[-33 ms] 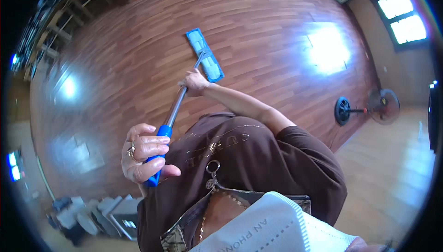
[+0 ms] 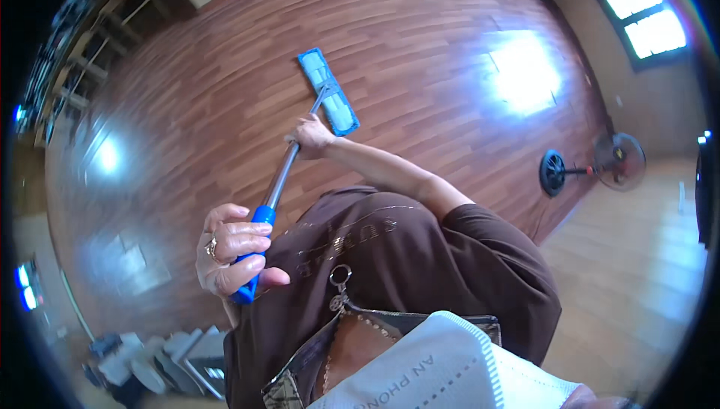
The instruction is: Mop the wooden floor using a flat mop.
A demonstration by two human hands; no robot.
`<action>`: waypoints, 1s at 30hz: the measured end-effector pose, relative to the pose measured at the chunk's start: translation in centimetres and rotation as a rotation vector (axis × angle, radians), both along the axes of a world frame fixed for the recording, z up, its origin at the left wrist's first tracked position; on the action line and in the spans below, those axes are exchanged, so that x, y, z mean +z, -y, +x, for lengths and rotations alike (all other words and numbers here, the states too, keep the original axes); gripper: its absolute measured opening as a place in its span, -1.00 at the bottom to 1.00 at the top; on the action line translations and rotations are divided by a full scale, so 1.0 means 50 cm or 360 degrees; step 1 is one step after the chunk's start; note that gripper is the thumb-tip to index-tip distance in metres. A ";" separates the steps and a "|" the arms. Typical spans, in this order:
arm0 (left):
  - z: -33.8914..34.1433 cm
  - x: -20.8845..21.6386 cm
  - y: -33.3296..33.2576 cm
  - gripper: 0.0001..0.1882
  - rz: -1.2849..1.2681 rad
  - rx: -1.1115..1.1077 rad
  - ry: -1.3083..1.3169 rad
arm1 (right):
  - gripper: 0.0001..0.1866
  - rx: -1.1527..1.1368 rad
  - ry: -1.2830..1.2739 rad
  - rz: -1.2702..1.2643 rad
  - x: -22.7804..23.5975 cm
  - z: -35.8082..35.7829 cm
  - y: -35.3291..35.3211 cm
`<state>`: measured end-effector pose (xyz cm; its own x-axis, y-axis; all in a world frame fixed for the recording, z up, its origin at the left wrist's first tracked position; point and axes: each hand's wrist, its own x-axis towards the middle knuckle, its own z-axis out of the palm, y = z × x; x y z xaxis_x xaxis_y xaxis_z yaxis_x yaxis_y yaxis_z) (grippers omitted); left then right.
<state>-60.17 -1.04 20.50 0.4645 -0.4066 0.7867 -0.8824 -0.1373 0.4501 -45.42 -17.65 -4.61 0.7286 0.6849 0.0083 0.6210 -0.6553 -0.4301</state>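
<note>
A flat mop has a metal pole (image 2: 282, 175) that slants away from me to its blue rectangular head (image 2: 340, 113), which lies on the wooden floor. My left hand (image 2: 234, 250), with a ring on one finger, is closed around the blue grip (image 2: 262, 218) at the near end of the pole. Further down the pole, my right hand (image 2: 313, 136) grips the metal part, its arm reaching across from the right. The right fingertips are partly hidden.
Brown wooden planks (image 2: 405, 41) surround the mop head. A standing fan (image 2: 553, 173) with a round black base is at the right. Wooden furniture (image 2: 97, 60) lines the far left. Several grey and white items (image 2: 150, 360) stand at lower left. A window (image 2: 645, 15) is at upper right.
The whole view has shifted slightly, with the fan and window a little further left and up. Both hands keep their hold on the mop.
</note>
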 end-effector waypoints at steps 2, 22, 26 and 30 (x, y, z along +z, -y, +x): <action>0.044 -0.018 -0.001 -0.50 -0.0027 -0.0057 -0.0079 | -0.89 -0.0091 -0.0009 0.0127 -0.024 0.034 0.013; 0.397 -0.161 0.462 -0.76 0.0291 -0.0685 -0.0697 | -0.85 -0.1223 0.0103 0.0056 -0.162 0.231 0.687; 0.420 -0.191 0.507 -0.76 0.0317 -0.0913 -0.1089 | -0.81 -0.1503 -0.0006 0.0140 -0.205 0.187 0.784; 0.437 -0.209 0.517 -0.74 0.0285 -0.1073 -0.1426 | -0.76 -0.1671 -0.0214 0.0154 -0.212 0.148 0.826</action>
<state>-38.31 -26.87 10.07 0.4748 -0.8601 0.1864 -0.1710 0.1176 0.9782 -38.03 -58.96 -15.23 0.9531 -0.2873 -0.0952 -0.2926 -0.7944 -0.5322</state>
